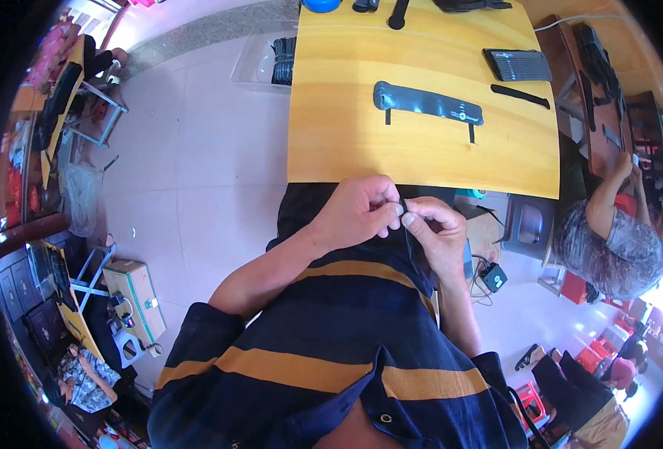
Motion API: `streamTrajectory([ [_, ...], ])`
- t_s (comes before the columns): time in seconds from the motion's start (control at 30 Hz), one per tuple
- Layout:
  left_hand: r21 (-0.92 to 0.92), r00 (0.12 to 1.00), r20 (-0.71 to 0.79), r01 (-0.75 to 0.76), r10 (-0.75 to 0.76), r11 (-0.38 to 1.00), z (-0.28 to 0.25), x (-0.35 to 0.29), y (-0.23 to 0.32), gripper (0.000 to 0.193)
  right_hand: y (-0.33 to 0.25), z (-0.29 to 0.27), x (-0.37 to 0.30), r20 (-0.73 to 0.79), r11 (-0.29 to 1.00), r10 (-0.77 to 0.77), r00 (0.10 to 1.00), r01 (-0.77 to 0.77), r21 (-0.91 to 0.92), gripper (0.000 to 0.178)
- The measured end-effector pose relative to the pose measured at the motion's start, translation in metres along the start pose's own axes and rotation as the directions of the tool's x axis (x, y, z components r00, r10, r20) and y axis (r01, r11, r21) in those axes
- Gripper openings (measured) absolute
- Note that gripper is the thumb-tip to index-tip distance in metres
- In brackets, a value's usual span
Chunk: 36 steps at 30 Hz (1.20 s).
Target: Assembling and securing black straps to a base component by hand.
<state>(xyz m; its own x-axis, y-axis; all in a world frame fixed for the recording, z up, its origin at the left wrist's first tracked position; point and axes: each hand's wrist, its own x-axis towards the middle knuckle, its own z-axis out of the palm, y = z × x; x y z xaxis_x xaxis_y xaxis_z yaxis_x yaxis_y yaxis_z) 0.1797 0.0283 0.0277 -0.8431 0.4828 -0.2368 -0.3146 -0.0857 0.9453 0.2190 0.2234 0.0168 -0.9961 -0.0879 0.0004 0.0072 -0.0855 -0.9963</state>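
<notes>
Work, in the head view, sits just off the near edge of our table (346, 161). Our left hand (355, 213) has thumb and forefinger pinched on a thin black strip (404, 206); our right hand (440, 236) seems to pinch the same strip right beside it, and neither grip shows a gap. The finer fingertip work is too small for us to tell. Around the table's middle lies a long dark pouch (426, 103), a left tab (388, 117) and a right tab (472, 133) showing past its near side. By the right edge lie a flat dark packet (517, 65) and a loose black strap (521, 96). We judge the handling partway: the strip is in hand, not yet laid down, the pouch untouched.
</notes>
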Motion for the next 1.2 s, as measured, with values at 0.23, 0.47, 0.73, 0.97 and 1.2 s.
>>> streamTrajectory([
  [0.23,0.037,0.999,-0.038,-0.016,0.017,0.999,0.002,-0.003,0.005,0.006,-0.002,0.002,-0.002,-0.016,1.000,0.014,1.000,-0.015,-0.021,0.018],
  [0.47,0.055,0.999,-0.037,-0.028,0.030,0.998,0.002,-0.003,0.000,0.005,-0.003,0.004,-0.002,-0.019,0.999,0.012,1.000,-0.013,-0.038,0.018],
  [0.73,0.066,0.995,-0.077,-0.054,0.059,0.996,0.005,-0.002,-0.009,0.005,-0.003,0.005,-0.003,-0.019,0.984,-0.071,0.997,0.067,-0.166,0.019],
  [0.97,0.040,1.000,-0.030,0.003,-0.002,0.999,0.004,-0.002,-0.008,0.003,-0.009,0.008,-0.003,-0.014,0.956,-0.132,0.991,0.123,-0.266,0.021],
  [1.2,0.086,0.998,-0.067,0.010,-0.004,0.996,0.003,-0.002,-0.011,0.007,-0.010,0.010,-0.006,0.008,0.896,-0.212,0.977,0.198,-0.398,0.018],
])
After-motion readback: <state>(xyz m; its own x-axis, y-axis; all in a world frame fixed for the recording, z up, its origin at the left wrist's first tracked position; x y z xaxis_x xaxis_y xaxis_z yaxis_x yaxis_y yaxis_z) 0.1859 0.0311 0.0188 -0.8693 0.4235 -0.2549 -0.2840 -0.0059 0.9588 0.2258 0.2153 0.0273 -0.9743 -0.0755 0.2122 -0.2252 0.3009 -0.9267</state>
